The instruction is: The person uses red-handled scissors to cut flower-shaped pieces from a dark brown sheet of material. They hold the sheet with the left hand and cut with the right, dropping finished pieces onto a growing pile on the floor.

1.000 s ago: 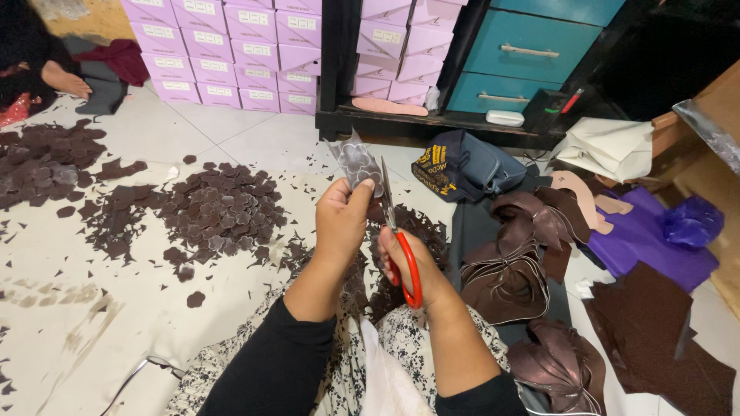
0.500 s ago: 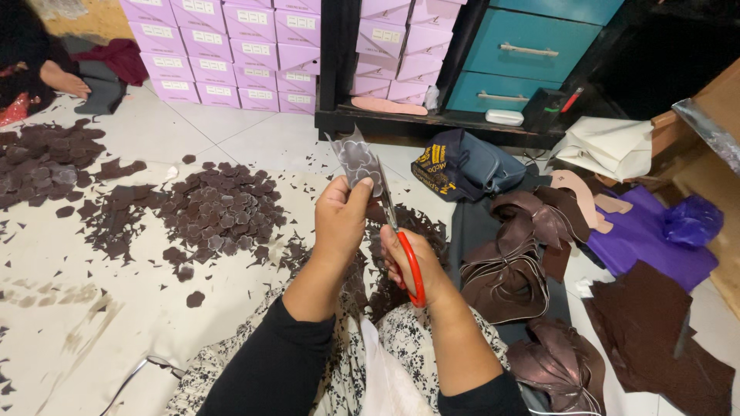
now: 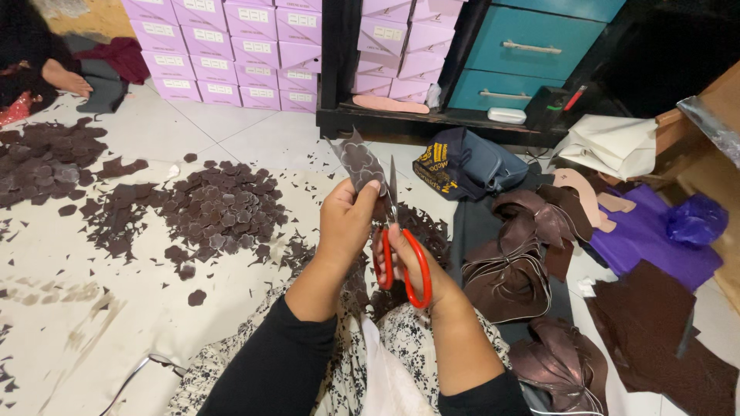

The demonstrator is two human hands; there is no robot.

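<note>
Fingers (image 3: 362, 202) of the left hand (image 3: 345, 223) are pinching a dark leather piece (image 3: 359, 163) held up above the lap, while the right hand (image 3: 405, 266) is gripping red-handled scissors (image 3: 401, 258), blades touching the piece's edge.

cut pieces (image 3: 220, 212) left of scissors (image 3: 401, 254)
</note>
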